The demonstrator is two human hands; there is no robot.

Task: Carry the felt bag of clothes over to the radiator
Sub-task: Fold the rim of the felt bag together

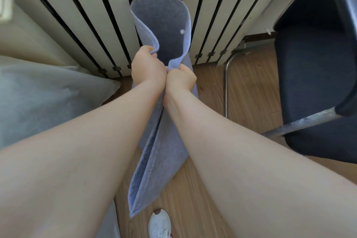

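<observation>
The felt bag [164,141] is thick, matt blue-grey cloth with a fuzzy, napped surface; the radiator [92,31] looks like smooth painted metal, cream with black ribs; the floor [251,92] is wood-grain plank, faintly glossy; the chair [316,75] pairs dark woven fabric with a dull metal tube frame.

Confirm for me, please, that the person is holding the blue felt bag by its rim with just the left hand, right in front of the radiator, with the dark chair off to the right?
Not quite: both hands grip it. In the head view the left hand and the right hand pinch the rim of the blue felt bag together. The rest holds: the radiator stands just ahead, the dark chair to the right.
</observation>
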